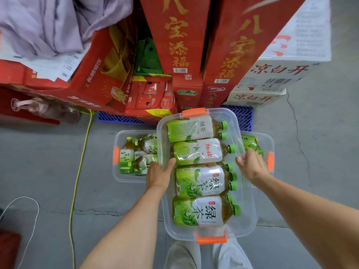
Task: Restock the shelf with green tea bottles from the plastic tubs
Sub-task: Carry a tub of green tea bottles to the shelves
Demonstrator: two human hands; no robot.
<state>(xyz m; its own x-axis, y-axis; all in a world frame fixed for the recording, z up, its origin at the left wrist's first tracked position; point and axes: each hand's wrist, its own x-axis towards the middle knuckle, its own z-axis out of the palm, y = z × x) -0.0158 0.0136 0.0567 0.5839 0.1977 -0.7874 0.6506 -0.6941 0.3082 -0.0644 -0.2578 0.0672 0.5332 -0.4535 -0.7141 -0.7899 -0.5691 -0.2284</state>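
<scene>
Floor: grey concrete floor [38,152], dull and scuffed, with a thin crack [297,129] running down the right side.
Room: a stock corner, with cartons piled against each other.
Upper tub: the clear upper tub [250,216] lies crosswise over the lower one. I cannot tell whether it rests on it or is lifted.
Tea: green tea bottles [200,210] lie on their sides in it, caps to the right, filling it end to end.
Left hand: the left hand [159,175] grasps the tub's left wall, thumb hooked over the rim.
Right hand: the right hand [252,167] clasps the right rim, fingers curled on it.
Lower tub: the lower tub [116,171] sits on the floor and holds more bottles [127,154].
Latches: orange latches [211,238] on the tubs' ends.
In the way: red cartons [174,45] and white cartons [279,74] stand just behind the tubs on a blue pallet [116,117].
Loose things: a yellow cable [77,171] and a white cable [33,220] trail over the floor, and a lilac cloth [48,22] lies on the left cartons.
Hidden: the upper tub covers the lower tub's middle. The left hand's other fingers are out of sight.
Cut off: light trousers [182,255] at the bottom edge.
</scene>
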